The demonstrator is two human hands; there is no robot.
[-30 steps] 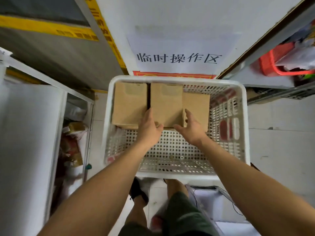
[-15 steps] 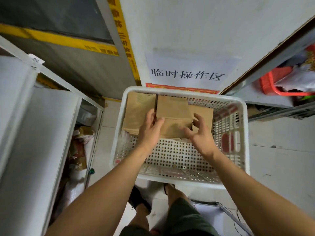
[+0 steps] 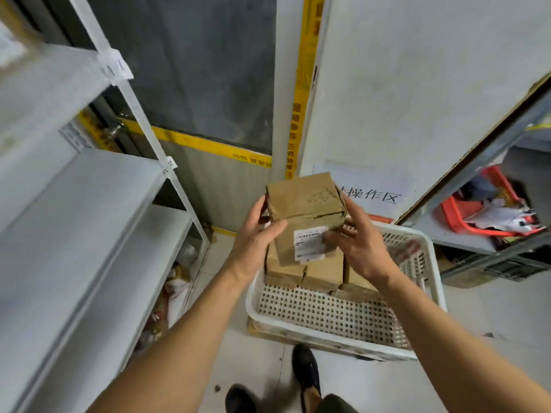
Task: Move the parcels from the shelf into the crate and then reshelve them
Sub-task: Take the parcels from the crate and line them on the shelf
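Now: both hands' fingers grip one parcel (image 3: pixel 307 216) | three parcels (image 3: pixel 323 274) in one crate (image 3: pixel 328 335)

A brown cardboard parcel (image 3: pixel 307 216) (white label facing the camera) is raised above three more parcels (image 3: pixel 316 272) in the white perforated crate (image 3: pixel 328 320).

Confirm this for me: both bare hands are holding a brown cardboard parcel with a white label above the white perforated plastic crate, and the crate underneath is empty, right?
Not quite. In the head view both hands, left hand and right hand, do hold the brown cardboard parcel with its white label above the white perforated plastic crate, but the crate is not empty: more brown cardboard parcels sit at its far end.
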